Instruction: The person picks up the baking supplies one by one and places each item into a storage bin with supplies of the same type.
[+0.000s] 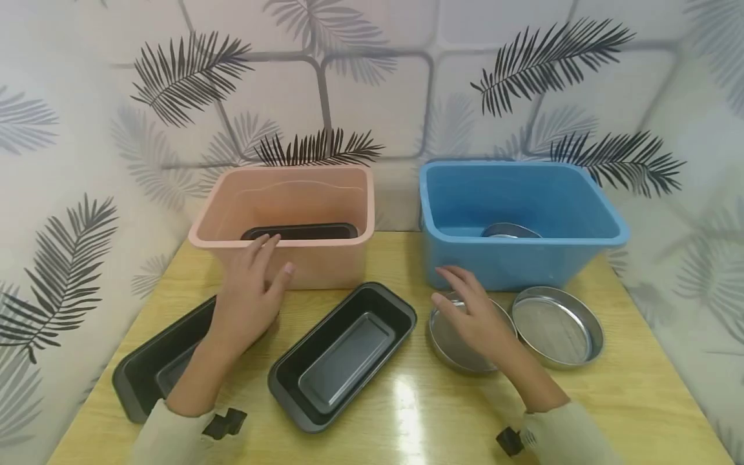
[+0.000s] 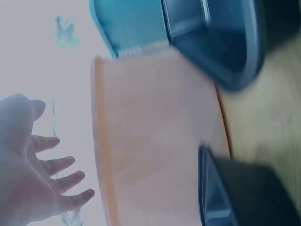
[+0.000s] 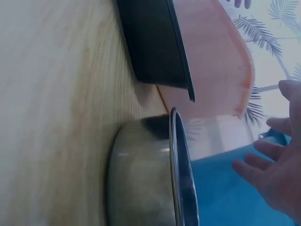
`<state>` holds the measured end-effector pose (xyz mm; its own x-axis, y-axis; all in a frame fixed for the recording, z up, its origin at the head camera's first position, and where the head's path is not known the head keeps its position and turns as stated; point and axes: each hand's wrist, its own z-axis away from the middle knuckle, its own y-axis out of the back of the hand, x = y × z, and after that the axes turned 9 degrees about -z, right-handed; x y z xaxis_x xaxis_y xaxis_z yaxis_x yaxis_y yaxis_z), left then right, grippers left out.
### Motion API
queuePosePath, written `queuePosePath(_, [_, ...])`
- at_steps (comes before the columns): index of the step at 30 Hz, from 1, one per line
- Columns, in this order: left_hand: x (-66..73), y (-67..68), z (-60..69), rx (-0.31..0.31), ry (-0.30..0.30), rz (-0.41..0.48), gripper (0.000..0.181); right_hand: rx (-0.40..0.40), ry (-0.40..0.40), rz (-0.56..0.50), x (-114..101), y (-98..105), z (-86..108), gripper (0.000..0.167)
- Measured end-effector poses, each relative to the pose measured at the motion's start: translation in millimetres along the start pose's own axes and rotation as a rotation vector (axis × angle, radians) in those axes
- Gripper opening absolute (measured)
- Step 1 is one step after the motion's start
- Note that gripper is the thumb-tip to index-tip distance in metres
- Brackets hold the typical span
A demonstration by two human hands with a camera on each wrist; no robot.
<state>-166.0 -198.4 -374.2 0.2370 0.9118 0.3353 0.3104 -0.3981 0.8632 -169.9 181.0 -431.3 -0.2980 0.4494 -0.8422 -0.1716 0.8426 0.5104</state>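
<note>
My left hand (image 1: 247, 300), fingers spread and holding nothing, hovers in front of the pink bin (image 1: 325, 265), above a dark loaf pan (image 1: 145, 365). Another dark loaf pan (image 1: 343, 361) lies slanted at the middle, and one more (image 1: 308, 231) is inside the pink bin. My right hand (image 1: 479, 320) is over a round metal pan (image 1: 456, 352), its fingers relaxed and empty, near the front of the blue bin (image 1: 506, 265). In the right wrist view the hand (image 3: 277, 165) stands apart from the round pan (image 3: 141, 179). A round metal piece (image 1: 511, 230) shows inside the blue bin.
A second round pan (image 1: 558, 326) sits to the right, in front of the blue bin. The wooden table (image 1: 442, 420) runs back to a wall covering (image 1: 389, 103) with a feather pattern. Both bins stand side by side at the table's back edge with a gap between them.
</note>
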Motion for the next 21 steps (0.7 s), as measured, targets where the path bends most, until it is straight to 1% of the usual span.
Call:
queuePosePath(2, [-13.9, 5.0, -8.8, 0.033, 0.005, 0.054, 0.058, -0.032, -0.011, -0.066, 0.6, -3.1, -8.8, 0.055])
queuePosePath(5, [-36.1, 10.3, -21.0, 0.058, 0.01, 0.111, 0.056, -0.071, -0.011, -0.099, 4.5, -8.4, -22.2, 0.049])
queuePosePath(8, [-58.6, 14.1, -30.9, 0.074, 0.026, 0.144, 0.053, -0.122, 0.001, -0.117, 8.5, -14.2, -34.4, 0.045])
queuePosePath(10, [-73.2, 16.7, -35.9, 0.078, 0.045, 0.155, 0.051, -0.166, 0.0, -0.151, 10.4, -18.1, -42.1, 0.043])
queuePosePath(13, [-92.2, 21.3, -42.2, 0.075, 0.078, 0.171, 0.049, -0.235, -0.011, -0.193, 12.7, -23.8, -53.9, 0.042])
queuePosePath(16, [-108.3, 24.7, -47.9, 0.065, 0.1, 0.186, 0.048, -0.305, -0.03, -0.196, 14.2, -29.1, -65.7, 0.044])
queuePosePath(19, [-123.2, 26.6, -53.3, 0.061, 0.11, 0.226, 0.047, -0.367, -0.061, -0.188, 14.4, -34.3, -76.6, 0.047])
queuePosePath(21, [-132.2, 27.7, -55.3, 0.039, 0.128, 0.274, 0.049, -0.405, -0.073, -0.192, 15.4, -38.2, -83.2, 0.048])
